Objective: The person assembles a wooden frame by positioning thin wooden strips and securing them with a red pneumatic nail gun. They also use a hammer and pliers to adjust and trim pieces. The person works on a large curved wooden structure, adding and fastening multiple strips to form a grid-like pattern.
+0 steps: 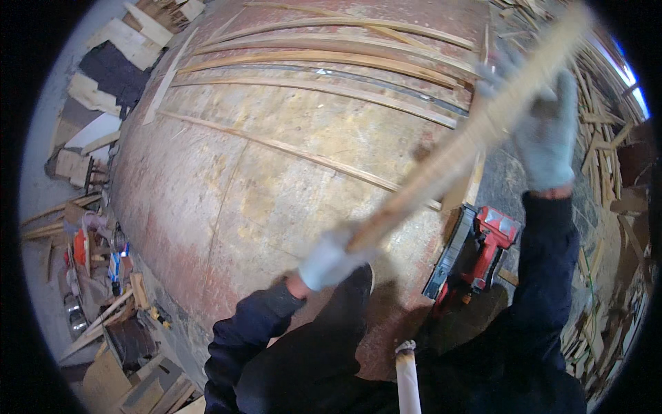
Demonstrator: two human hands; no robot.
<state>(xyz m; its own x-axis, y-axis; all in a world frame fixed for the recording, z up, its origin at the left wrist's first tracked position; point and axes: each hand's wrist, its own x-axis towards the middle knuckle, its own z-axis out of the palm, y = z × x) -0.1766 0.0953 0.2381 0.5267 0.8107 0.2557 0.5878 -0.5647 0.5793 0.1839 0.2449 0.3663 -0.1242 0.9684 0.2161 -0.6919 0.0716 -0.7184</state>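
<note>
A pale wooden strip (441,169), blurred by motion, slants from the lower middle up to the top right. My left hand (332,261), in a light glove, is closed around its lower end. Higher up, my gloved right hand (548,138) is against the strip, its palm on the right side and blurred fingers showing past the left edge. Beneath the strip is a large worn board (276,186), on which several long thin wooden strips (324,58) lie roughly crosswise. A red and black nail gun (493,241) rests at the board's right edge, near my right forearm.
Scrap wood (603,152) is heaped along the right side. Wood offcuts (127,41) and a dark sheet (114,72) lie at the far left. Tools and debris (114,265) clutter the left floor. A burning cigarette (407,376) juts up at the lower edge.
</note>
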